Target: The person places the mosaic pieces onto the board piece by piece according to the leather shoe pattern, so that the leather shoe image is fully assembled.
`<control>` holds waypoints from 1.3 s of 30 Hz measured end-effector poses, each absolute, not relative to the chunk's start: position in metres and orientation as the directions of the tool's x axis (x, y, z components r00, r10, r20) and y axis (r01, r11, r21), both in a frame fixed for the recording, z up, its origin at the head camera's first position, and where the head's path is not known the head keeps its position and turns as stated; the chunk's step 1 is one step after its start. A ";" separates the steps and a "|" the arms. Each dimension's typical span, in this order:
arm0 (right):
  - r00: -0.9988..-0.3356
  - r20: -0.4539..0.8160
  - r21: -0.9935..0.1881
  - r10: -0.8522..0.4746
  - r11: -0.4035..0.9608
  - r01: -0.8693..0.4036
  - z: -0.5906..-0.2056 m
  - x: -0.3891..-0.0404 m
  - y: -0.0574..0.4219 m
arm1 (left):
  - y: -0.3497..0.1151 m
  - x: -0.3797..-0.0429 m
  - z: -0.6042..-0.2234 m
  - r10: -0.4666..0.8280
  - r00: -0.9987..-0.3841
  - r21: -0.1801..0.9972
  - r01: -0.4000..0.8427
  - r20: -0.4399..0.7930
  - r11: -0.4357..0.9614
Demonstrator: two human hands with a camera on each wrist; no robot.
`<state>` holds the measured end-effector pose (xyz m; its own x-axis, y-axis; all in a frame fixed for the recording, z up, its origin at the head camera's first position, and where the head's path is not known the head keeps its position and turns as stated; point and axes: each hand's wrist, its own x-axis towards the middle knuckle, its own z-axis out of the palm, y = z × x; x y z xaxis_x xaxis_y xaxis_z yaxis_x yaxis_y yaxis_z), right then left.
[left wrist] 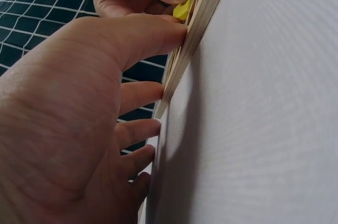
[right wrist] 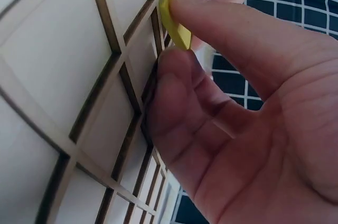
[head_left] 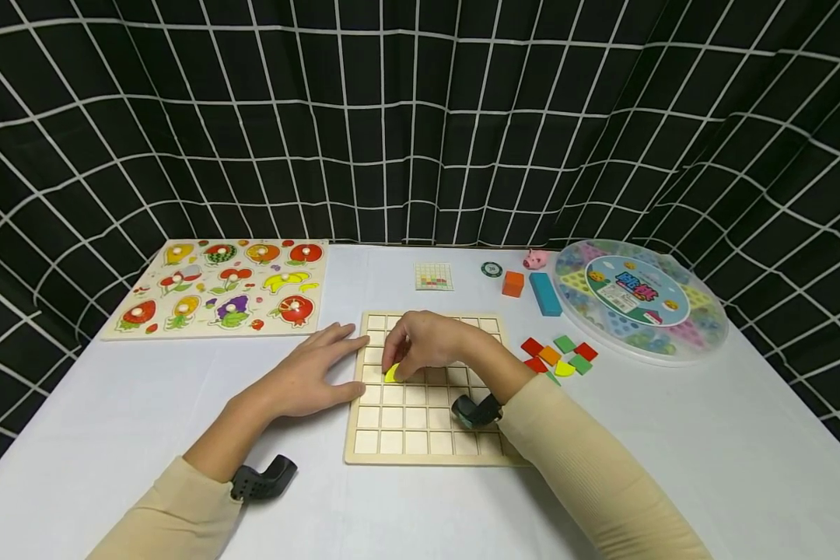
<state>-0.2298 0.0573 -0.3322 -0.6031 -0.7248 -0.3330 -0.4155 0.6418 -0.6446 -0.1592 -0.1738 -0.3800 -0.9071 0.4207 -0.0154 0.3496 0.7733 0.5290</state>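
Sleeve (head_left: 605, 474), five o'clock. Right hand (head_left: 428, 342) pinches yellow piece (head_left: 390, 375), likely light, stiff; hold edges. Left hand (head_left: 309, 381), outstretched, touches board (head_left: 420, 460).

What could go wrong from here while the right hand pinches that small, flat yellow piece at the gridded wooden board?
The small, flat yellow piece pinched by the right hand might catch on the raised wooden ridges and sit crooked.

The left hand touches the edge of the light wooden gridded board, so a nudge could shift it.

The piece (head_left: 391, 374) is yellow, the gridded board (head_left: 427, 460) pale tan, the curtain (head_left: 399, 128) black with white lines.
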 end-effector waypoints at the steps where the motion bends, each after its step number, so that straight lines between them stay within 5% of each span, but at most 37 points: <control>1: -0.603 -0.332 -0.642 -0.725 0.642 -0.419 -0.332 -0.229 0.058 | -0.174 -0.159 -0.380 0.421 -0.907 0.530 0.349 -0.016 0.773; 39: -0.637 -0.246 -0.692 -0.731 0.592 -0.413 -0.317 -0.224 0.100 | -0.172 -0.159 -0.378 0.408 -0.913 0.494 0.348 -0.016 0.797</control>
